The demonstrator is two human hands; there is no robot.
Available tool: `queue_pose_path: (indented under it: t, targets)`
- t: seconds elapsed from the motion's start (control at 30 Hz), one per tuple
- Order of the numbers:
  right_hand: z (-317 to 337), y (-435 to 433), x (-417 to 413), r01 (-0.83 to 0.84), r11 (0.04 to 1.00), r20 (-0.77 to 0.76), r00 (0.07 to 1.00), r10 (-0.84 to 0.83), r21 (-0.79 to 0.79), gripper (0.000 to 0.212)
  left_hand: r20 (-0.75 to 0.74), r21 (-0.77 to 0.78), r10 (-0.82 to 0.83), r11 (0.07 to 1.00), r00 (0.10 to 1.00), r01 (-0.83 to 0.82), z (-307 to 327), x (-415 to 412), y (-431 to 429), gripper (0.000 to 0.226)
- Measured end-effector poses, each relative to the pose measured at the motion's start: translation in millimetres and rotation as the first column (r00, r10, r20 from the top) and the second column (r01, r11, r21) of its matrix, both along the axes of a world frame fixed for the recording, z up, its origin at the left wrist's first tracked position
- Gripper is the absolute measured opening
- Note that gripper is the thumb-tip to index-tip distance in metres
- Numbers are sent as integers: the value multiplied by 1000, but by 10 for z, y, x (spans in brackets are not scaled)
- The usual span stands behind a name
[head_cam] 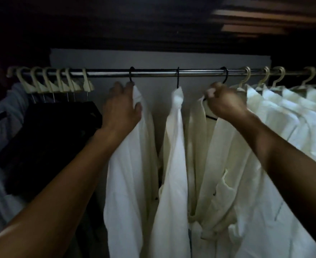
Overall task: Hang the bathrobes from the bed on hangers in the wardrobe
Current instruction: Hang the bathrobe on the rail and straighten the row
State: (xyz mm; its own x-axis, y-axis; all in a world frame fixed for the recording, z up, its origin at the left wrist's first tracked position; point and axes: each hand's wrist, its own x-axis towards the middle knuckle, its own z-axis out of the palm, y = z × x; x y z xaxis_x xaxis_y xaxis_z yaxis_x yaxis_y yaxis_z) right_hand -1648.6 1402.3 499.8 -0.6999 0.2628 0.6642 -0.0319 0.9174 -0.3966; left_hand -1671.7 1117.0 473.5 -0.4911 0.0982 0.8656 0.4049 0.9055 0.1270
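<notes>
Pinching the collar of the right bathrobe [216,164], the right hand [226,104] had fingers [210,92] curled tight below its black hanger hook [225,76]. The left hand [122,106] clasped the left bathrobe [129,164] at its top. The middle bathrobe [174,164] hung between, all on the wardrobe rail [153,73].

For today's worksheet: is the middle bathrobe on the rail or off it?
On: the middle bathrobe hangs on a black hanger hooked over the rail.
</notes>
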Motion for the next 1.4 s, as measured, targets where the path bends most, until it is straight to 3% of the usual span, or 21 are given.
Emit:
queue_pose_path:
  t: [0.03, 0.07, 0.13, 0.2, 0.23, 0.3, 0.4, 0.5, 0.63, 0.7, 0.77, 0.87, 0.97, 1.03, 1.1, 1.2, 1.3, 1.4]
  targets:
    - [-21, 173, 22, 126, 992, -40, 991, -125, 27, 50, -92, 25, -84, 996, 992, 87, 17, 116, 136, 57]
    - [-66, 356, 21, 215, 975, -25, 976, -214, 49, 59, -90, 71, -163, 983, 982, 170, 27, 193, 294, 56]
    - [-193, 584, 53, 241, 968, 91, 965, -246, 65, 69, 146, 184, -289, 948, 946, 261, 0, 258, 615, 65]
    - [-302, 549, 132, 175, 982, 123, 976, -182, 73, 69, 462, 231, -349, 935, 816, 269, -61, 211, 863, 72]
    - [-328, 487, 149, 149, 983, 117, 980, -162, 109, 66, 579, 240, -358, 933, 733, 267, -98, 188, 943, 64]
    - [-295, 338, 141, 122, 977, 122, 982, -144, 175, 52, 652, 271, -371, 929, 661, 254, -170, 165, 1010, 49]
    - [-283, 67, 121, 96, 967, 199, 969, -146, 237, 36, 588, 330, -407, 910, 699, 252, -243, 150, 1020, 43]
    - [-293, -69, 104, 30, 990, 215, 975, -58, 135, 32, 570, 324, -387, 917, 725, 234, -268, 93, 985, 40]
    - [-250, 244, 160, 2, 1000, 215, 977, 1, -13, 53, 549, 257, -340, 938, 764, 232, -306, 79, 966, 49]
    - [-234, 583, 221, 106, 994, 140, 984, -110, 36, 60, 442, 125, -266, 964, 857, 235, -324, 112, 981, 65]
    - [-239, 969, 301, 312, 944, 55, 946, -319, 109, 60, 267, -3, -225, 972, 937, 234, -321, 168, 1050, 76]
    - [-292, 1299, 372, 376, 913, 167, 901, -400, 156, 57, -6, -10, -358, 934, 934, 358, -241, 307, 1344, 62]
    - [-265, 1299, 318, 235, 957, 150, 954, -261, 171, 49, 135, 166, -530, 845, 837, 509, -170, 393, 1781, 66]
    - [-223, 1239, 273, 143, 962, 142, 974, -179, 231, 38, 372, 192, -505, 863, 779, 467, -191, 363, 2031, 80]
    - [-216, 1193, 275, 80, 957, 165, 978, -130, 277, 23, 515, 195, -428, 902, 743, 385, -248, 342, 2193, 77]
    - [-226, 1279, 269, -13, 965, 177, 984, -34, 260, 12, 511, 204, -356, 934, 782, 292, -301, 328, 2255, 68]
    - [-138, 1549, 308, -85, 982, 145, 988, 60, 170, 31, 428, 166, -267, 962, 864, 216, -344, 280, 2152, 52]
    - [-19, 2033, 278, 160, 974, 32, 985, -167, 163, 42, 365, 54, -107, 994, 925, 94, -381, 224, 2064, 57]
